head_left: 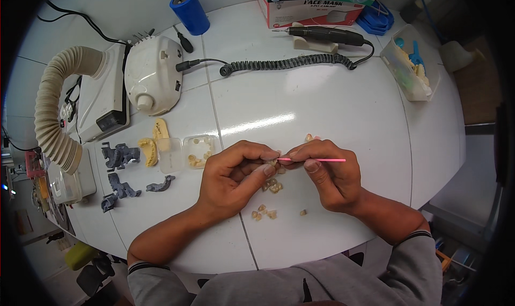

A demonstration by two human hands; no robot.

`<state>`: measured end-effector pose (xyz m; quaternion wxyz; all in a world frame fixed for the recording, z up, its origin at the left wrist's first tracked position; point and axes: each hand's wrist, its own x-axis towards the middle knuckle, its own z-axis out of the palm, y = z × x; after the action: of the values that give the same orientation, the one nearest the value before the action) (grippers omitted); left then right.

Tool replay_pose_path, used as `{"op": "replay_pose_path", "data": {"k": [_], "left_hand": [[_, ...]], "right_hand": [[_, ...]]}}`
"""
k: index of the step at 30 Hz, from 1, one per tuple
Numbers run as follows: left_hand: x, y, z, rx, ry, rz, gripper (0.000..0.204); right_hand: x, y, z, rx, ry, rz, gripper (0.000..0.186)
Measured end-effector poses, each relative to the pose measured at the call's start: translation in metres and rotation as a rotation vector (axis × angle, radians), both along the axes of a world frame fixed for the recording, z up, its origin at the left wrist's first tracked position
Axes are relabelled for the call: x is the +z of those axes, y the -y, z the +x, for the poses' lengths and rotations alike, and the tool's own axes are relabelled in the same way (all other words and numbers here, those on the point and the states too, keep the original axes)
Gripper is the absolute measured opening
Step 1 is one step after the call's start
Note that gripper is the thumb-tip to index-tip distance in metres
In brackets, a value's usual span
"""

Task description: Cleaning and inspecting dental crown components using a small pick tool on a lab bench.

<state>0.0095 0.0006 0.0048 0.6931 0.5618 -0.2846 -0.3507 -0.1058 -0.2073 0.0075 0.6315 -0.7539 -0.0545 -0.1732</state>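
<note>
Over the middle of the white tiled table, my right hand [337, 180] pinches a thin pink applicator stick [331, 160]. Its tip points left, to the fingertips of my left hand [228, 173]. Those fingers are closed on a small tooth-coloured dental crown [272, 163], mostly hidden by the fingers. Just below the hands lies a cluster of yellowish crowns [274, 187]. Nearer me are several smaller crown pieces [261, 212] and a single crown [303, 212]. Beyond my right hand, more tooth-coloured pieces [309, 137] are partly covered.
Left of my hands stand an open clear box [194, 139] with crowns, yellow dental models [147, 151] and grey dental models [120, 156]. Farther back are a white control unit [153, 75], a ribbed hose [51, 102], a corded handpiece [327, 35], cartons [311, 11] and a plastic tub [410, 83].
</note>
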Motion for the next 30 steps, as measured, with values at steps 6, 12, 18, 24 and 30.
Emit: {"op": "replay_pose_path", "data": {"k": [6,12,18,24,30], "left_hand": [[0.000,0.001,0.001,0.016,0.059,0.036,0.031],[0.002,0.006,0.003,0.043,0.117,0.044,0.029],[-0.003,0.002,0.000,0.051,0.152,0.018,0.027],[-0.006,0.001,0.001,0.038,0.110,-0.001,0.025],[-0.006,0.002,0.003,0.028,0.167,0.000,0.025]], "right_hand": [[-0.005,-0.002,-0.001,-0.052,0.008,0.024,0.015],[0.005,0.006,0.003,-0.022,0.069,-0.094,0.010],[0.009,0.002,0.000,-0.022,0.058,-0.088,0.011],[0.002,-0.002,0.001,-0.011,0.079,-0.127,0.011],[0.003,-0.003,0.003,-0.006,0.138,-0.164,0.010]]}}
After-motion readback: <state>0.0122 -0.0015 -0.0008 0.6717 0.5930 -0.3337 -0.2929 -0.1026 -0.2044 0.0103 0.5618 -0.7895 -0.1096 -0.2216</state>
